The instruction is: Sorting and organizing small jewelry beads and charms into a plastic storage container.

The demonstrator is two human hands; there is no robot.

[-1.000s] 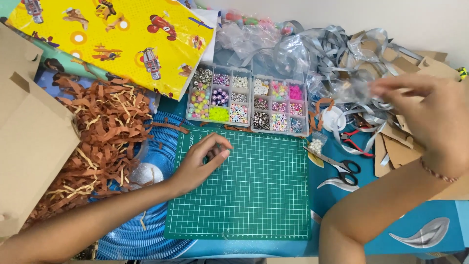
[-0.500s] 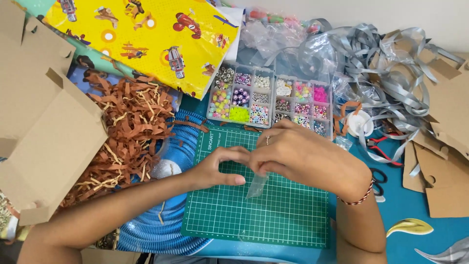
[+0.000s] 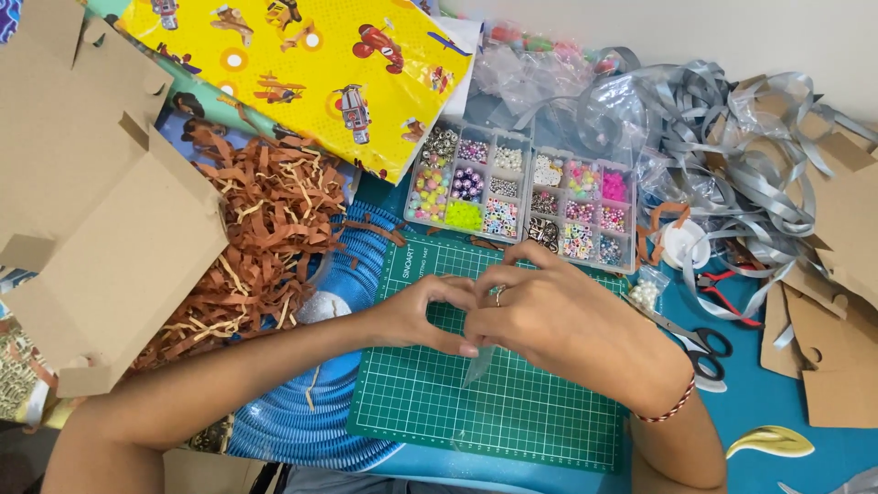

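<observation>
Both hands meet over the green cutting mat (image 3: 512, 402), which is the landmark here. Left hand (image 3: 422, 311) and right hand (image 3: 549, 316) touch at the fingertips near the mat's upper middle, pinched narrow on a small clear plastic bag (image 3: 479, 364) that hangs from them down toward the mat's centre. Can't tell which hand carries most of the grip; both look closed on its top edge. Judging by the pose, the step in hand is working the bag's mouth, opening or sealing, can't tell which. Any next move would call for a fine two-finger pull at the lip, bag kept upright over the mat. Bead organiser box (image 3: 521, 197) sits just beyond the mat's far edge, scissors (image 3: 700, 340) just off its right side, brown paper shred (image 3: 265, 229) and a cardboard box (image 3: 101, 210) well off to its left.
</observation>
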